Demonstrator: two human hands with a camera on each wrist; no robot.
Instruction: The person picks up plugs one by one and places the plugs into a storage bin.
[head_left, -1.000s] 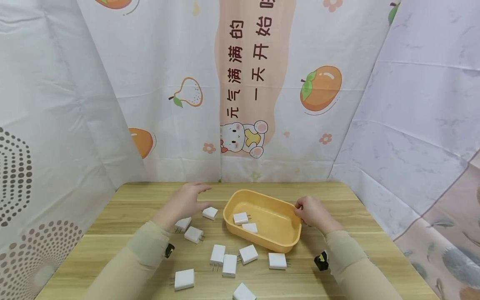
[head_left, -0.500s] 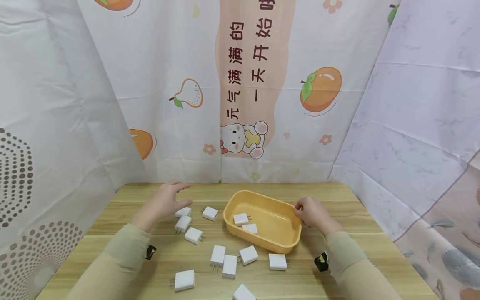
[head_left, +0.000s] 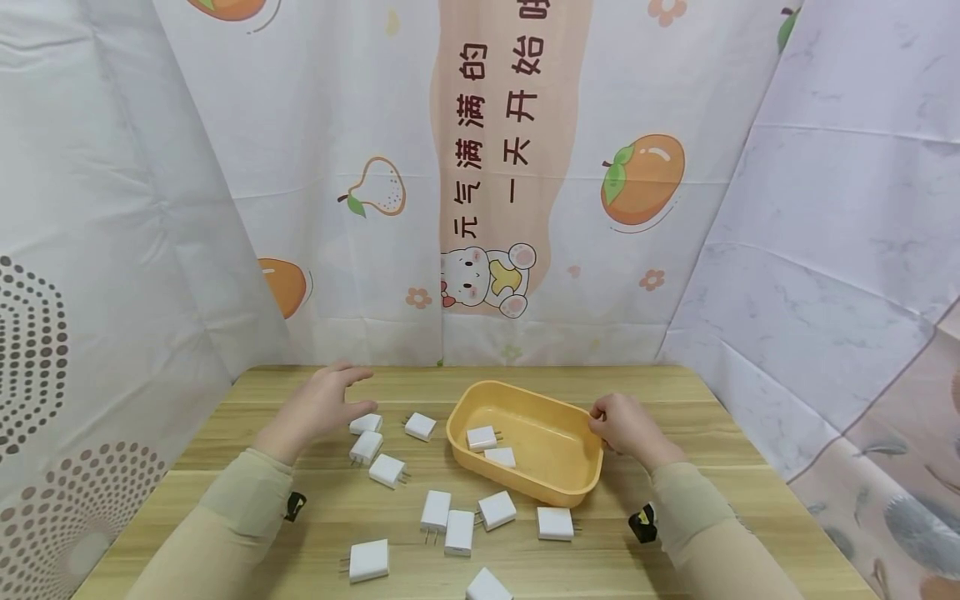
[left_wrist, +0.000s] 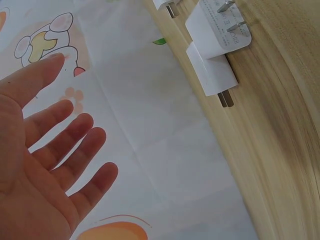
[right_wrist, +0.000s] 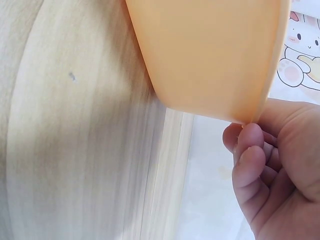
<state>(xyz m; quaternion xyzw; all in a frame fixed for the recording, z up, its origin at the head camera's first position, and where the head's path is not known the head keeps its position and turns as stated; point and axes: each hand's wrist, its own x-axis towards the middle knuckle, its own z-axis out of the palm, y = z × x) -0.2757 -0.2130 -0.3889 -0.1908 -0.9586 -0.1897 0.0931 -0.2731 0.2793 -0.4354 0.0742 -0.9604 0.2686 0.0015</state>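
My left hand (head_left: 321, 406) hovers at the table's left side with fingers spread, holding nothing. Just beside it lies a white plug-in charger (head_left: 365, 424), with another charger (head_left: 366, 447) right in front of that one; the left wrist view shows two chargers (left_wrist: 214, 70) close together, metal prongs visible. With curled fingers my right hand (head_left: 628, 423) pinches the right rim of a yellow-orange plastic basket (head_left: 551, 483). Inside the basket, toward its left end, are two chargers (head_left: 482, 437). From the right wrist, the fingertips (right_wrist: 251, 135) grip the rim at a corner.
Several more white chargers lie about the wooden table (head_left: 675, 517), among them one charger (head_left: 420, 427) left of the basket, one charger (head_left: 369, 560) near the front left and one charger (head_left: 555, 523) before the basket. A printed curtain (head_left: 360, 275) hangs behind the table's back edge.
My left hand has moved left, away from the basket, uncovering chargers beneath it; it shifts only slightly in the last half second. The right hand and basket stay put.
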